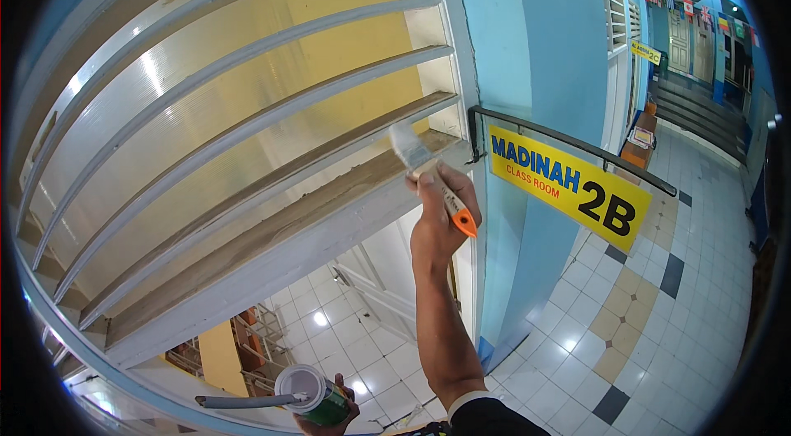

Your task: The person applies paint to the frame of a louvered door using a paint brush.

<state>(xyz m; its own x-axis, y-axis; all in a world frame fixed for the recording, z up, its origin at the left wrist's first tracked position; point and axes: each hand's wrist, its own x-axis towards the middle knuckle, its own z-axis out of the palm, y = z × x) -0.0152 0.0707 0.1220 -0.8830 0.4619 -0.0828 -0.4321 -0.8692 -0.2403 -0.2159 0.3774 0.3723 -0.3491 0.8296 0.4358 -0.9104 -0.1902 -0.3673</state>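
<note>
My right hand [442, 209] is closed around a paintbrush [458, 216] with a pale handle and an orange end. Its white-coated bristles [404, 138] point up at the right end of the lowest slat [354, 142] of a louvred opening; whether they touch it, I cannot tell. Low in the view, my left hand [348, 405] wraps the side of a green paint can [326, 408]. White paint shows inside the can's open top. A grey rod [247, 401] reaches over the can's rim from the left.
Below the slats runs a dusty, white-fronted ledge [272, 296]. A yellow sign [568, 186] hangs from a black bracket [577, 147] beside the blue wall [503, 65], right of my hand. A white door [375, 288] stands below. The tiled corridor [659, 312] stretches to far steps [700, 119].
</note>
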